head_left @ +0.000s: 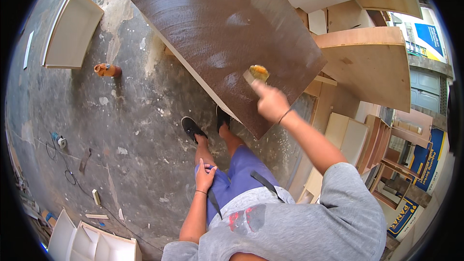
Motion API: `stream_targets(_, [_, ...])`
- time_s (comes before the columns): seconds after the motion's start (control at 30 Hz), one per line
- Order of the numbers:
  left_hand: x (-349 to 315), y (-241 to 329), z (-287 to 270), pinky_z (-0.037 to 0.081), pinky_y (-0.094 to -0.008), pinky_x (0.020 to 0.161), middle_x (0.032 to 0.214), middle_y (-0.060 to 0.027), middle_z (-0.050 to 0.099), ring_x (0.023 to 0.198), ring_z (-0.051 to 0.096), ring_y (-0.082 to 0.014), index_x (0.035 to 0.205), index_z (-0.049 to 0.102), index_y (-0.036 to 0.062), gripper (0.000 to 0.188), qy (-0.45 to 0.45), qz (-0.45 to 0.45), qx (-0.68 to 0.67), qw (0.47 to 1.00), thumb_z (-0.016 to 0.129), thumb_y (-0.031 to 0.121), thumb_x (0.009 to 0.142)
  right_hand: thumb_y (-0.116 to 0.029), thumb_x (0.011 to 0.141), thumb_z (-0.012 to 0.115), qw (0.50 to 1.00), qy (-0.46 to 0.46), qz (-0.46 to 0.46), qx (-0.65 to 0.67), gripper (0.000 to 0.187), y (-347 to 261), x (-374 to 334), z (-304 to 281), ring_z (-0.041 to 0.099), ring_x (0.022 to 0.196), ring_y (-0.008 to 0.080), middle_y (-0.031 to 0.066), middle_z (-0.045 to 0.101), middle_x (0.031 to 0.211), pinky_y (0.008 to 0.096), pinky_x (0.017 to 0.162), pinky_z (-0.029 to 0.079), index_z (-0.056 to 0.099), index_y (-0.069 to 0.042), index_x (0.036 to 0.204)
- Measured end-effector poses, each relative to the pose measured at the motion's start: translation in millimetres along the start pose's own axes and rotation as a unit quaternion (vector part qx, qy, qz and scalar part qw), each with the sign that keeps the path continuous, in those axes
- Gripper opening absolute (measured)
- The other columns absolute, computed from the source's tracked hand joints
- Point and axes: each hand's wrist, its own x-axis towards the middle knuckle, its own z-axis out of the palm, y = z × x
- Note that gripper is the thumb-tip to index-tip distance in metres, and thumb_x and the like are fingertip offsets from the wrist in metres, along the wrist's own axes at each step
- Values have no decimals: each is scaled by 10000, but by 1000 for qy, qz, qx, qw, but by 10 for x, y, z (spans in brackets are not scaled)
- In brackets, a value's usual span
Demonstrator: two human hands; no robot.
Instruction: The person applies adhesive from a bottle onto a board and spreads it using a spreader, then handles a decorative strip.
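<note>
My right hand (pixel 273 104) is closed round a flat scraper (pixel 248 77), its end loaded with amber, glue-like matter (pixel 259 72). Blur hides the finer shape of the tool. It is over the near right part of a large brown panel (pixel 208 34), which bears shiny, wet-looking streaks and pale patches. Lower down, my left hand (pixel 205 176) rests by my thigh on the blue shorts, fingers loosely apart and holding nothing I can see.
An orange can (pixel 107 70) with a crusted top stands on the stained concrete floor (pixel 140 174) to the left. White-lined cabinet pieces (pixel 75 29) lie beyond it. Wooden boxes and boards (pixel 367 63) crowd the right side. A cable (pixel 79 186) trails across the lower left.
</note>
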Motion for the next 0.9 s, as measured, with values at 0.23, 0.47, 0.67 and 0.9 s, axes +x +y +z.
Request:
stream_targets(0.23, [98, -66, 96, 486, -291, 705, 930, -81, 612, 709, 586, -158, 1349, 312, -64, 808, -3, 10, 34, 999, 713, 286, 742, -153, 734, 485, 971, -55, 234, 8, 448, 255, 844, -72, 596, 959, 387, 274, 607, 998, 426, 839, 474, 518, -7, 1156])
stream_targets(0.47, [81, 53, 195, 483, -290, 719, 928, -74, 615, 715, 587, -147, 1343, 333, -53, 787, -13, -12, 19, 1000, 718, 277, 741, -91, 740, 538, 941, -121, -246, -196, 491, -369, 709, 391, 547, 1024, 389, 182, 543, 1146, 462, 791, 488, 505, -201, 1218])
stream_targets(0.67, [15, 179, 419, 481, -292, 731, 940, -64, 624, 729, 592, -144, 1350, 343, -25, 780, 14, -32, 56, 998, 702, 322, 750, -76, 724, 584, 895, -242, -274, -256, 520, 632, 216, -166, 475, 1080, 266, 71, 490, 1093, 468, 810, 457, 505, -276, 1197])
stream_targets(0.9, [-52, 200, 561, 480, -272, 734, 906, -65, 619, 733, 584, -140, 1339, 335, -61, 778, 30, -41, 23, 998, 704, 294, 754, -115, 745, 576, 909, -263, -224, -231, 504, 871, -637, 0, 488, 1073, 318, 116, 490, 1143, 467, 784, 486, 507, -264, 1222])
